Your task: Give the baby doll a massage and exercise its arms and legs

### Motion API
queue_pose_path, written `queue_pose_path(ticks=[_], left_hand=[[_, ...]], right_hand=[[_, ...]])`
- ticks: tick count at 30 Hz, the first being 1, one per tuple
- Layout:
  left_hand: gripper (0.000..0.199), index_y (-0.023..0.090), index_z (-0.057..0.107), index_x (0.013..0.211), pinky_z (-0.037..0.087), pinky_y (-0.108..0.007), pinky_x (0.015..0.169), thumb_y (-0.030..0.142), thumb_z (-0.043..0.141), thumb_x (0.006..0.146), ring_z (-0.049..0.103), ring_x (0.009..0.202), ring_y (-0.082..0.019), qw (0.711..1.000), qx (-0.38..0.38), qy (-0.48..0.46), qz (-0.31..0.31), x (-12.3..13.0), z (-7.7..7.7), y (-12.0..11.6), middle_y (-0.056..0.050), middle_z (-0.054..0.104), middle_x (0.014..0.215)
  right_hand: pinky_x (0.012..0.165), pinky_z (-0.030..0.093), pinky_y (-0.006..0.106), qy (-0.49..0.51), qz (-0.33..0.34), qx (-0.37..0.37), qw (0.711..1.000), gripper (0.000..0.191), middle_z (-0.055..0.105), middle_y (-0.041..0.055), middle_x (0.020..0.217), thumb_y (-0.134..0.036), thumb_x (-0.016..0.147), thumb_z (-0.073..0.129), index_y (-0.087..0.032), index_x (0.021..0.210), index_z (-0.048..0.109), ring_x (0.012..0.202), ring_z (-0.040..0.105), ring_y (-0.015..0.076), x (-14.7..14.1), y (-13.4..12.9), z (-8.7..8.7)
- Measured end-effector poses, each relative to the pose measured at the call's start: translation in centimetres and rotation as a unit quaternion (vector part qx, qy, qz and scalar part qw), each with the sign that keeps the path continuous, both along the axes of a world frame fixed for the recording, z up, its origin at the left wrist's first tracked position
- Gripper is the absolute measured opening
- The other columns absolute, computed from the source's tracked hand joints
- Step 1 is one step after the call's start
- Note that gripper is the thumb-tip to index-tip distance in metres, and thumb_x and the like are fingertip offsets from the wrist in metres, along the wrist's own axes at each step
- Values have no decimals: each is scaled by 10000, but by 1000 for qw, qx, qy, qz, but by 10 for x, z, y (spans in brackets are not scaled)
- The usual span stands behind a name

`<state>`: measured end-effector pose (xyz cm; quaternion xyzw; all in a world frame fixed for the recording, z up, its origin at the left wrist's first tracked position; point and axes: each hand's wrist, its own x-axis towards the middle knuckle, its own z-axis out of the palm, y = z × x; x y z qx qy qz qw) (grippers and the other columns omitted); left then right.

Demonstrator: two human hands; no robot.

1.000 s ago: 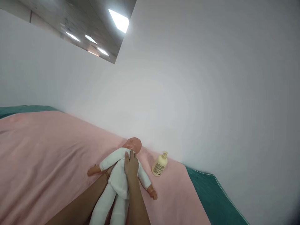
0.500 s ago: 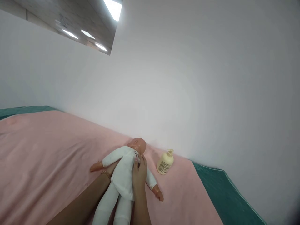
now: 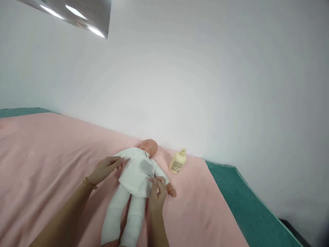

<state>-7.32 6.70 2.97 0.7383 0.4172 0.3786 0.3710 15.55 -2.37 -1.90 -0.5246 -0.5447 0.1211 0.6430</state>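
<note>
A baby doll (image 3: 149,146) lies on its back, dressed in a white shirt (image 3: 137,171) and white trousers (image 3: 135,216). At the shirt's left side, my left hand (image 3: 106,168), with a beaded bracelet at the wrist, has thumb and fingers pinched together on the cloth near the doll's sleeve. My right hand (image 3: 158,192) pinches the shirt's right side, close to the doll's arm. The shirt front is spread between both hands, with a shaded dip at the chest. The doll's other hand is hidden behind my left hand.
A pale yellow pump bottle (image 3: 178,162) stands right of the doll, by the white wall (image 3: 192,85). Beneath is a pink cloth (image 3: 61,147), with a green surface (image 3: 246,195) showing at the right. A reflective panel (image 3: 97,17) is at the upper left.
My left hand has come out from under the doll's arm to the shirt's left side. My right hand has moved down from the collar to the shirt's right side. The view has tilted down.
</note>
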Motion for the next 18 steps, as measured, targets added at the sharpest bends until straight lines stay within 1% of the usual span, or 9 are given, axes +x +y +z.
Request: queue_pose_path(ticks=[1, 3, 5, 7, 9, 13, 16, 18], left_hand=[[508, 186, 660, 682, 485, -293, 780, 579, 412, 888, 607, 766, -192, 999, 29, -18, -24, 2, 4, -3, -20, 675, 746], [474, 196, 692, 705, 464, -304, 873, 536, 429, 905, 619, 855, -201, 992, 52, -37, -113, 9, 10, -10, -22, 701, 822], [450, 199, 721, 738, 470, -298, 869, 506, 444, 916, 634, 871, -200, 978, 35, -36, -205, 15, 12, -16, -32, 715, 858], [437, 199, 740, 780, 484, -288, 837, 497, 453, 920, 646, 876, -200, 967, 3, -29, -252, 19, 10, -17, -45, 722, 882], [441, 194, 746, 788, 487, -286, 833, 506, 463, 917, 653, 887, -204, 965, -27, -15, -260, 20, 5, -14, -55, 728, 895], [468, 167, 743, 757, 482, -283, 794, 534, 490, 899, 665, 863, -213, 962, -71, 28, -261, 20, -5, -5, -80, 739, 897], [475, 138, 745, 753, 476, -273, 745, 537, 520, 880, 661, 807, -219, 962, -74, 41, -260, 23, -10, -4, -94, 741, 864], [476, 131, 743, 717, 473, -259, 685, 541, 548, 859, 649, 725, -208, 971, -43, 39, -230, 25, -12, -5, -83, 737, 784]], right_hand=[[762, 443, 335, -19, 12, 6, 1000, 343, 581, 48, 790, -359, 924, 450, -210, 767, 715, 798, 556, 203, -1, -1, -1], [746, 433, 341, -54, 32, 20, 998, 341, 571, 34, 704, -325, 906, 463, -217, 690, 705, 735, 542, 198, -2, -1, -2], [729, 426, 339, -73, 45, 32, 996, 335, 567, 27, 662, -299, 891, 471, -221, 653, 693, 702, 536, 195, -4, 0, -4], [694, 422, 323, -75, 56, 29, 995, 318, 566, 25, 654, -281, 872, 481, -218, 633, 681, 691, 539, 192, -6, 1, -6], [646, 412, 298, -71, 73, -3, 995, 299, 564, 23, 654, -252, 847, 483, -210, 617, 668, 679, 542, 185, -7, 2, -8], [555, 374, 254, -51, 115, -90, 988, 291, 562, 9, 618, -179, 783, 456, -191, 565, 648, 598, 523, 154, -7, 8, -9], [544, 374, 244, -43, 130, -109, 985, 287, 569, 6, 603, -158, 750, 452, -182, 545, 652, 584, 531, 147, -7, 13, -8], [541, 376, 242, -46, 131, -109, 984, 283, 571, 5, 604, -155, 742, 452, -181, 550, 659, 578, 533, 146, -7, 14, -9]])
